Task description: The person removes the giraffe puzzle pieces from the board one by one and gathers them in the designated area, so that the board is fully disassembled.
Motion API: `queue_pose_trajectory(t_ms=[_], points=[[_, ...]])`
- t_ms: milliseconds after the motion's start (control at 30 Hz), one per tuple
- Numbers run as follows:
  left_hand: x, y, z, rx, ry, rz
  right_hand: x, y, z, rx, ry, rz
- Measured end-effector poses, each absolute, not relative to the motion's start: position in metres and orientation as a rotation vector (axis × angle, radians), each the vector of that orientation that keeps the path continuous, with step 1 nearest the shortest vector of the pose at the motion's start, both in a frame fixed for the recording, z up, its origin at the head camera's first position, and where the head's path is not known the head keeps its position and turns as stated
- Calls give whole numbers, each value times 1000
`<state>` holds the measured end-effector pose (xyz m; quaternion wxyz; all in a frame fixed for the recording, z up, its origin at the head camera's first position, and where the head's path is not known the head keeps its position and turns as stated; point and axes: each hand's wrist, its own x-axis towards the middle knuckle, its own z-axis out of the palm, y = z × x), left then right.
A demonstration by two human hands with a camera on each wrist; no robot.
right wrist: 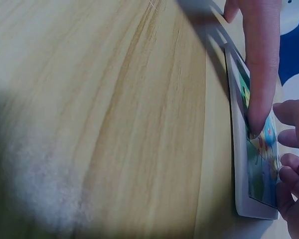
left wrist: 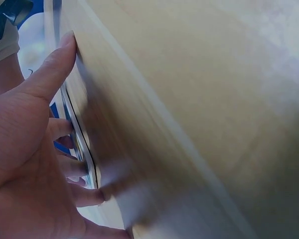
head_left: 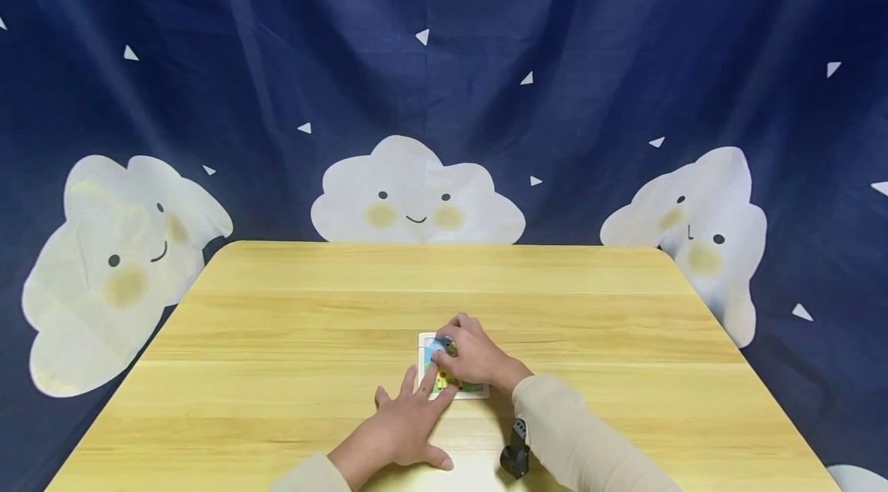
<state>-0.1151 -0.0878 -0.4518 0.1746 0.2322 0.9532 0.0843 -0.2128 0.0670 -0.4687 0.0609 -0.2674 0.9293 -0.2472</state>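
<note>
A small picture board (head_left: 477, 394) with a white rim and a bright blue, green and yellow picture lies flat on the table, under both hands. My left hand (head_left: 405, 424) is spread at its near left, straight fingers resting on the lower part of the picture. In the right wrist view, one extended fingertip presses on the picture (right wrist: 261, 149). My right hand (head_left: 479, 354) reaches over from the right. Its thumb and fingers curl down at the board's upper part and touch the picture. Whether they pinch a loose piece is hidden. In the left wrist view the board's edge (left wrist: 84, 139) shows behind the fingers.
The pale wooden table (head_left: 277, 338) stretches around the board on all sides. A black wrist camera (head_left: 516, 449) sits by the right sleeve, low over the tabletop. Behind the table hangs a dark blue curtain (head_left: 375, 75) with white clouds.
</note>
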Motion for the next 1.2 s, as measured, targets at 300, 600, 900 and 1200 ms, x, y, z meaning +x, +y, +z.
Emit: queue_pose_trajectory(t_ms=[300,600,900,1200], points=[[-115,-87,-450,648,2706,237,-213,66,-467,-782,2798,-763],[-115,-86,-450,631,2699,248,-215,64,-470,-759,2770,-783],[-115,-86,-450,622,2707,242,-218,64,-470,-759,2754,-805],[-113,-86,-450,612,2703,240,-217,63,-470,-729,2733,-832]])
